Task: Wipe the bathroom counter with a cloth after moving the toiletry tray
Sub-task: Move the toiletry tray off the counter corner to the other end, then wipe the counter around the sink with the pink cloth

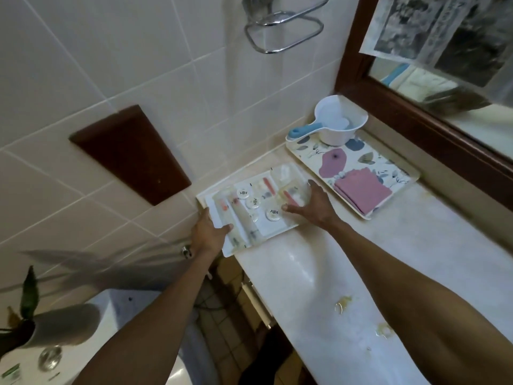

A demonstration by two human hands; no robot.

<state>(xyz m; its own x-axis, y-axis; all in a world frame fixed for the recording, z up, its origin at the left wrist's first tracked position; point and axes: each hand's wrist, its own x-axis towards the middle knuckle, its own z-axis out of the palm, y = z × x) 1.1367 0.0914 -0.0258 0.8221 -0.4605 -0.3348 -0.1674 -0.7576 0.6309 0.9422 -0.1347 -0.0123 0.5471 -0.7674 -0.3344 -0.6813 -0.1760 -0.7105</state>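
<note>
- White toiletry tray (273,230) sits at the left end of the counter (305,268), close against the tiled wall, its near left corner jutting past the counter edge
- Small sachets, tubes and round white caps lie flat in it; labels too blurred to read
- Left hand (208,232) grips the tray's left edge, thumb on top, fingers along the side
- Right hand (316,204) holds the right edge, thumb stretched in over the contents, fingers reaching round the far side
- Pink cloth (363,191), folded, lies on a floral tray (313,157) just to the right of the toiletry tray, untouched
- White dipper (338,123) with a blue handle stands at the far end of the floral tray
- Yellowish stains (342,304) mark the cream counter nearer the person, well apart from both trays
- Dark wooden mirror frame (416,118) runs along the back of the counter
- Chrome towel ring (283,31) hangs on the wall above
</note>
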